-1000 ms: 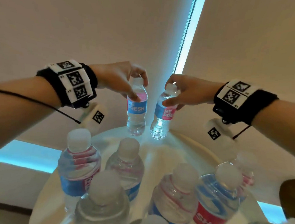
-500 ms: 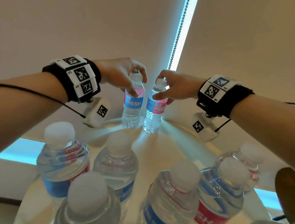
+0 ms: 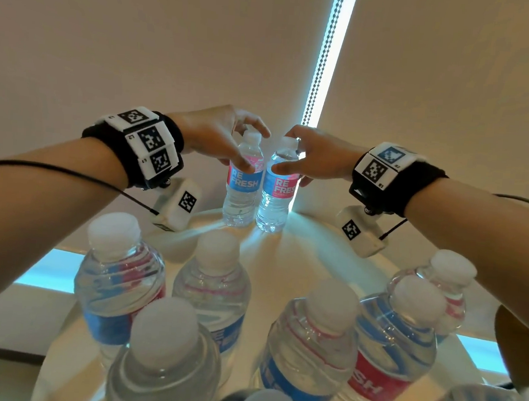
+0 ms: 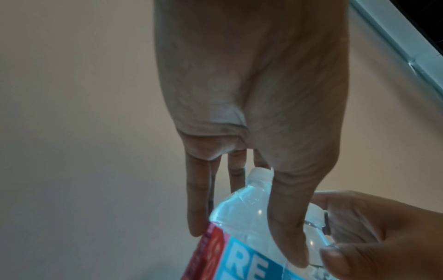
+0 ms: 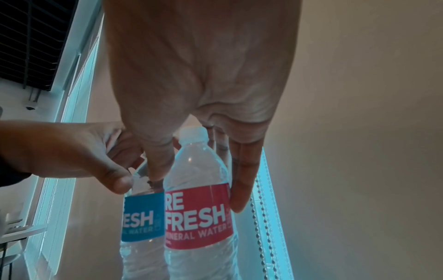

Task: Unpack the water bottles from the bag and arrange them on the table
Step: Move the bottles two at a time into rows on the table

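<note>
Two clear "REFRESH" water bottles stand upright side by side at the far edge of the round white table. My left hand grips the left bottle at its shoulder, thumb on the front and fingers behind the neck. My right hand holds the right bottle the same way. In the left wrist view, my left hand wraps the blue-labelled bottle. In the right wrist view, my right hand pinches the red-labelled bottle beside the left bottle. The bag is out of view.
Several more capped bottles crowd the near half of the table under my forearms. Beige roller blinds with a bead chain hang right behind the far table edge. A dark brown object shows at the right edge.
Both hands have carried their bottles down and closer together. The bottles now stand on the far edge of the table, almost touching.
</note>
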`<state>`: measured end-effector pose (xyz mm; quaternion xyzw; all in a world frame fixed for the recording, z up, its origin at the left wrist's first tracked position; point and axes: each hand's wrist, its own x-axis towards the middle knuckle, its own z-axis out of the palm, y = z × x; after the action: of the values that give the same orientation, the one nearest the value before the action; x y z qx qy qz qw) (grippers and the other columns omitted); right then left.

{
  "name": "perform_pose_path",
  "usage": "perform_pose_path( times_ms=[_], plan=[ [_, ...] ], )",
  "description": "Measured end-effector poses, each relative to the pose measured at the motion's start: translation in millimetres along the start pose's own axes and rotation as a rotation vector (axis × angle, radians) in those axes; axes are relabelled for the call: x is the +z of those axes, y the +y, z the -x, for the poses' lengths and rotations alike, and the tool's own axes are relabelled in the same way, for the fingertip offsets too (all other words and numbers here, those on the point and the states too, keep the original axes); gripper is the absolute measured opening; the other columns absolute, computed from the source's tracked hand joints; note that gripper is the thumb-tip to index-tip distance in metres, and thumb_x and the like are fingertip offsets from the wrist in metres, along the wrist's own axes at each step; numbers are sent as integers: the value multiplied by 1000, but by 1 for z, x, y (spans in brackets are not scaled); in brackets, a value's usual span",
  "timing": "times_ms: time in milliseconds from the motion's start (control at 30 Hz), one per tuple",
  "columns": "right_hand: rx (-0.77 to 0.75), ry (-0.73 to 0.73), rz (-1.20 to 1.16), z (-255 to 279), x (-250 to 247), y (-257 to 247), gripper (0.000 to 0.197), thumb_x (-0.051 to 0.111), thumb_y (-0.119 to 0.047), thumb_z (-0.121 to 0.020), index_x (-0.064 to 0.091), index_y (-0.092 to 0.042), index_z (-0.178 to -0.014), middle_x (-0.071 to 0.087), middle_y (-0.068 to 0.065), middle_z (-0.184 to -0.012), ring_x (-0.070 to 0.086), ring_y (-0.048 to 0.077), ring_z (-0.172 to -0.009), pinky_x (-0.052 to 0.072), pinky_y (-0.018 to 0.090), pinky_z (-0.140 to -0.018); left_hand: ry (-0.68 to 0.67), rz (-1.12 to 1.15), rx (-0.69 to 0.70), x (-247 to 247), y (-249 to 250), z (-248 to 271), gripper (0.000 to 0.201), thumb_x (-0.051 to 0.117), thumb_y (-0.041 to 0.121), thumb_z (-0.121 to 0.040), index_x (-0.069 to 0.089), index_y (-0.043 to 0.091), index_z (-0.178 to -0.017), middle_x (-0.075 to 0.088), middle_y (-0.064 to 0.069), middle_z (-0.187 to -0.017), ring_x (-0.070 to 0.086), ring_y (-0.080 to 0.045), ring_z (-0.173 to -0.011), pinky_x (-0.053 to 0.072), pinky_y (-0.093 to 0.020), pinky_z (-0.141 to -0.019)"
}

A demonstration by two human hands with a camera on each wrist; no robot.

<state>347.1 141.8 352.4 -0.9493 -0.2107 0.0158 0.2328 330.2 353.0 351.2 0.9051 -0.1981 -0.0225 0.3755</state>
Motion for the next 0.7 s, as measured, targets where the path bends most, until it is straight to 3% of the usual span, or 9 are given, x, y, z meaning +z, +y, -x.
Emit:
perform_pose_path(
  times_ms=[167, 300, 367, 400, 500, 600, 667, 700],
  plan=[
    [10, 58, -50, 8, -11, 4, 58, 76, -44, -81, 50, -18, -126, 65, 5, -118, 75, 27, -87, 63, 44, -76, 51, -6, -42, -6, -2, 9, 72, 87, 23, -70, 53, 32, -133, 58, 0, -127, 69, -23, -97, 58, -40, -88],
    [-15, 116, -104, 30, -37, 9, 49, 74, -34, -86, 55, -13, -126, 68, 11, -117, 73, 30, -93, 62, 45, -80, 159, -23, -40, -21, -2, 30, 74, 87, 41, -63, 56, 32, -129, 58, 1, -129, 66, -22, -108, 54, -27, -78],
    [-28, 142, -127, 48, -57, 11, 41, 72, -27, -89, 59, -9, -123, 69, 15, -115, 71, 32, -97, 61, 45, -82, 213, -30, -10, -32, 2, 47, 86, 84, 60, -48, 59, 33, -125, 61, 3, -127, 65, -18, -108, 52, -30, -87],
    [-30, 160, -132, 58, -67, 13, 36, 70, -25, -90, 61, -8, -120, 70, 15, -113, 71, 33, -99, 61, 44, -83, 242, -25, 8, -37, 5, 57, 86, 83, 62, -47, 60, 33, -124, 62, 4, -125, 65, -16, -108, 52, -35, -93],
    [-38, 230, -147, 92, -93, 22, 22, 68, -21, -92, 66, -11, -112, 73, 12, -105, 72, 32, -98, 60, 49, -86, 333, -10, 88, -51, 10, 92, 62, 78, 47, -61, 63, 31, -119, 67, 8, -120, 66, -12, -106, 50, -42, -97],
    [-45, 270, -170, 133, -107, 31, 16, 61, -9, -96, 67, -8, -111, 74, 12, -107, 73, 31, -96, 60, 49, -87, 447, 111, 243, -55, 9, 129, 33, 76, 43, -71, 69, 31, -101, 75, 9, -105, 71, -24, -101, 57, -49, -87],
    [-76, 270, -195, 162, -110, 36, 20, 56, 5, -95, 66, -4, -110, 74, 14, -108, 72, 35, -99, 60, 47, -85, 439, 199, 312, -52, 4, 155, 23, 74, 43, -76, 70, 30, -95, 75, 5, -98, 72, -25, -97, 60, -41, -81],
    [-101, 261, -211, 177, -109, 38, 24, 54, 11, -94, 66, -3, -107, 74, 15, -107, 71, 36, -99, 60, 47, -83, 418, 234, 325, -49, 1, 166, 28, 75, 50, -76, 70, 30, -94, 74, 0, -99, 73, -22, -95, 62, -36, -78]
  ],
)
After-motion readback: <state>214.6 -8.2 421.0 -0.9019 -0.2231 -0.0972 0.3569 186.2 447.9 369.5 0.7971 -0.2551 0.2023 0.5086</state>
